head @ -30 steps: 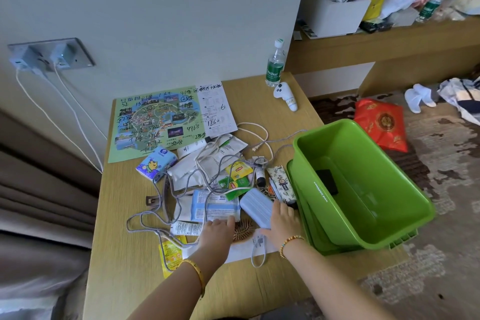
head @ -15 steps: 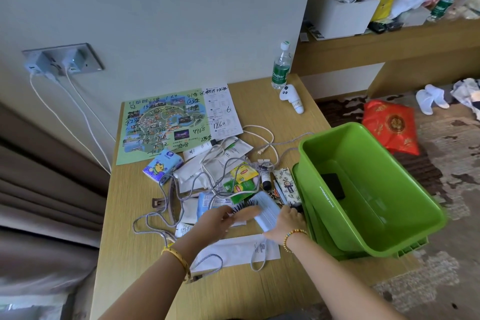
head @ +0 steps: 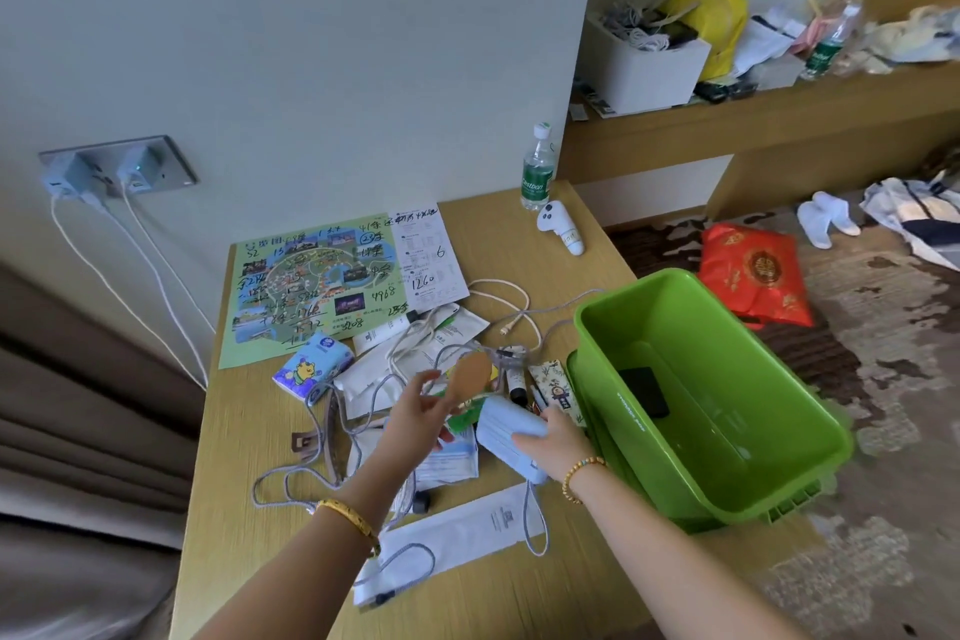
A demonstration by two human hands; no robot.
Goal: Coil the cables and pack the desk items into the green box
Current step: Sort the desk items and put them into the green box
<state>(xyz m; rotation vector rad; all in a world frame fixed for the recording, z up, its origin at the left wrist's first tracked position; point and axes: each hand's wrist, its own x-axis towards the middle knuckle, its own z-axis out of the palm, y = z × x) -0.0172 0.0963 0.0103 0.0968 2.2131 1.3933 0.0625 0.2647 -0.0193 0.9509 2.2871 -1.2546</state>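
The green box (head: 779, 437) sits tilted on its lid at the desk's right edge, with a dark flat item (head: 644, 390) inside. My left hand (head: 415, 418) holds a wooden hairbrush (head: 470, 374) lifted above the clutter. My right hand (head: 553, 442) grips a stack of pale blue face masks (head: 506, 431) just left of the box. Grey and white cables (head: 332, 457) lie tangled among packets across the desk middle.
A park map (head: 311, 286) and receipt (head: 428, 252) lie at the back of the desk. A tissue pack (head: 311, 369), water bottle (head: 537, 169) and white controller (head: 561, 226) stand nearby. A long white envelope (head: 467, 530) lies in front. Chargers (head: 98, 169) hang from the wall socket.
My left hand picked the hairbrush up off the desk and raised it. My right hand closed on the face masks and lifted them slightly.
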